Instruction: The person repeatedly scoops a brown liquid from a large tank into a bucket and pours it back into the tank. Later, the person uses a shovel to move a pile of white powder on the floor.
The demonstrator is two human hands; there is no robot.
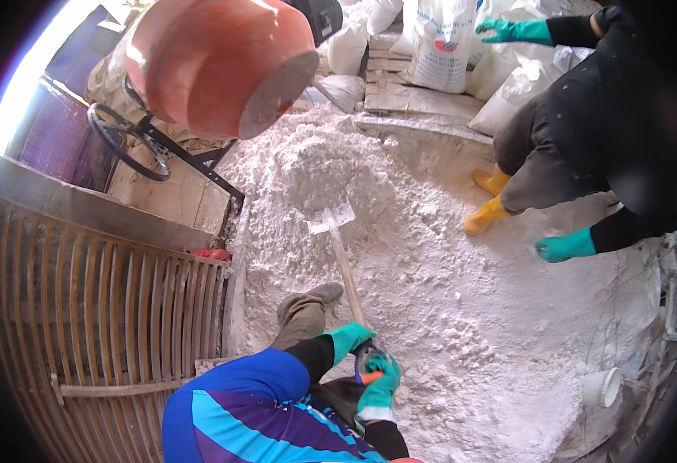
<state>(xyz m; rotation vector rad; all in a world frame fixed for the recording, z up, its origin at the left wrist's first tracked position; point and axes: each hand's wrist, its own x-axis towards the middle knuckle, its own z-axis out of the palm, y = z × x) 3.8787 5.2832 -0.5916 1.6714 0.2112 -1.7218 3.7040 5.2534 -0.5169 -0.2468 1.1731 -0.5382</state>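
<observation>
A shovel (341, 262) with a wooden shaft slants away from me, its white-dusted blade (331, 217) at the foot of a heap of whitish powder (327, 166). In a green glove, my left hand (350, 339) is closed round the upper shaft, just below the handle. My right hand (381, 383), also gloved in green, grips the shovel's blue and orange end handle (368, 369). The blade's front edge meets the powder; how deep it sits I cannot tell. My shoe (327, 292) rests on the powder left of the shaft.
An orange mixer drum (215, 65) on a black frame with a handwheel (130, 143) overhangs the heap. Wooden slats (115, 309) line the left. A co-worker in yellow boots (487, 214) stands at right. White sacks (440, 46) stand behind; a white bucket (601, 387) lies lower right.
</observation>
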